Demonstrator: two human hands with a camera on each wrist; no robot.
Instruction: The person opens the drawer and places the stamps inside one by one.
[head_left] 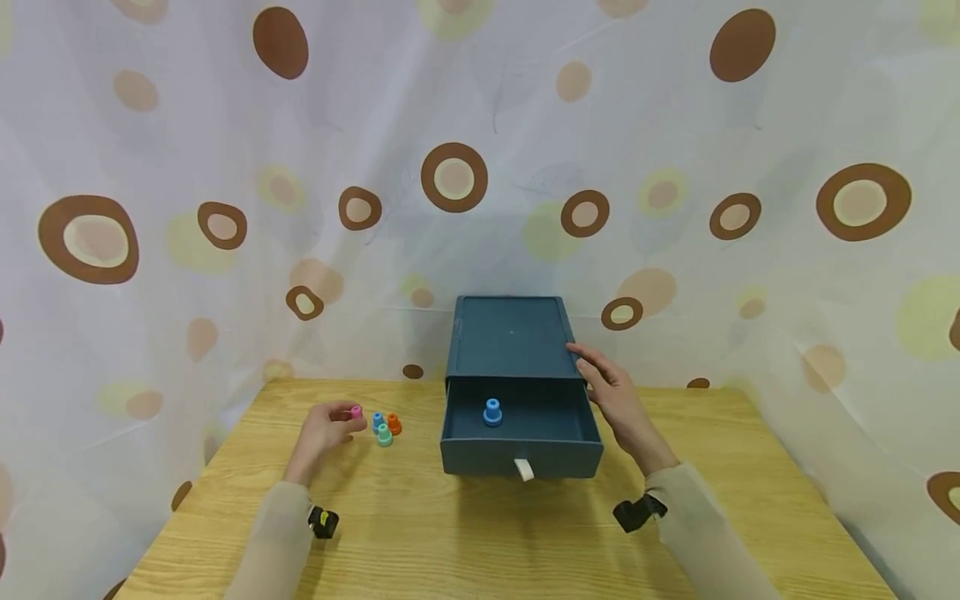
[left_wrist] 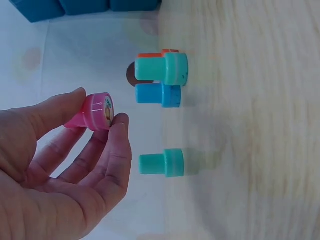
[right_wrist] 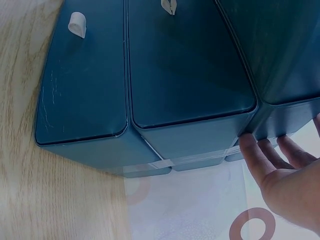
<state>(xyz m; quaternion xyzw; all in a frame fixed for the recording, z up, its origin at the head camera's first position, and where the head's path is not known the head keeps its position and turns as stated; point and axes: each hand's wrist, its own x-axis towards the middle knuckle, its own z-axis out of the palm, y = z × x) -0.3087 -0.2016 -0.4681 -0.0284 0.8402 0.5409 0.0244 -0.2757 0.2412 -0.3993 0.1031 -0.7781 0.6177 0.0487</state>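
Observation:
My left hand pinches a pink toy stamp between thumb and fingers, above the table; its round end bears a small picture. Close by on the table stand a blue stamp, an orange stamp and two mint-green stamps, one green stamp apart from the group. My right hand rests its fingers against the right side of a dark blue drawer cabinet. The cabinet's top drawer is pulled out, with a light blue stamp standing inside.
Below the open drawer, the right wrist view shows two closed drawers with white tab handles. The wooden table extends on both sides of the cabinet. A patterned curtain hangs behind and beside the table.

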